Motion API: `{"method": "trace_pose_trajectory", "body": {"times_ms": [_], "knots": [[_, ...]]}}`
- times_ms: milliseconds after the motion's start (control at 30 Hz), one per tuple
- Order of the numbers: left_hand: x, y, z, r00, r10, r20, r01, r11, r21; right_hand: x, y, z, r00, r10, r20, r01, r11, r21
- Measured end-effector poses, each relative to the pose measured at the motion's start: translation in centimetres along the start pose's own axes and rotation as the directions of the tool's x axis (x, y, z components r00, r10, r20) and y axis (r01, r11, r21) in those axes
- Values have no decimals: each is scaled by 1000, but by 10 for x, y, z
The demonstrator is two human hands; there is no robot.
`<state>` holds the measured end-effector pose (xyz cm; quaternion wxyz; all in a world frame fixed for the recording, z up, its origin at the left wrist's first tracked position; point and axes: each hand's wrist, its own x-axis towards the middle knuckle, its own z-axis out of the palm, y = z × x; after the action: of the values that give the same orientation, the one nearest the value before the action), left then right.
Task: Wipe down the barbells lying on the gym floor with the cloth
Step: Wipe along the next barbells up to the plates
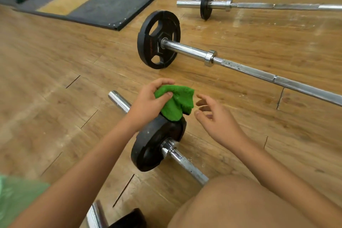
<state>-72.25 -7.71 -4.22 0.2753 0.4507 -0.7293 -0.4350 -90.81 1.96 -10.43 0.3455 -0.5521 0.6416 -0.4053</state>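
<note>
Green cloth (175,102) bunched in the left hand (150,99) above the nearest barbell's plate (157,144); right hand (215,118) beside it, fingers spread, holding nothing.

Single view: head-worn wide-angle camera, facing forward and steeply down, close above the nearest barbell (148,151); wooden floor (55,79) stretches beyond.

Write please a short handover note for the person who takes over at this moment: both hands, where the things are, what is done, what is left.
Left hand: its grip holds the bunched green cloth over the plate of the nearest barbell.
Right hand: open, beside the cloth, holding nothing.
On the wooden floor also lie the middle barbell and the far barbell.
Done: cannot tell; white specks show on the nearest and middle shafts.
Left: wipe those two, then probably the far one.
</note>
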Motion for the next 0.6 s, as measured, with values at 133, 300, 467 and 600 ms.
{"method": "trace_pose_trajectory", "body": {"times_ms": [133,300,467,600], "knots": [[1,-30,-46,992,65,-108,-44,981,188,-8,0,23,994,-37,104,54,985,-165],[-5,-73,-83,970,208,-128,-113,846,521,-4,0,56,955,-95,280,163,960,-230],[9,-129,-104,967,252,-50,-145,695,704,29,-8,71,908,-110,405,244,924,-296],[19,-167,-108,914,399,-77,-190,587,787,60,-31,84,869,-118,480,312,884,-347]]}}
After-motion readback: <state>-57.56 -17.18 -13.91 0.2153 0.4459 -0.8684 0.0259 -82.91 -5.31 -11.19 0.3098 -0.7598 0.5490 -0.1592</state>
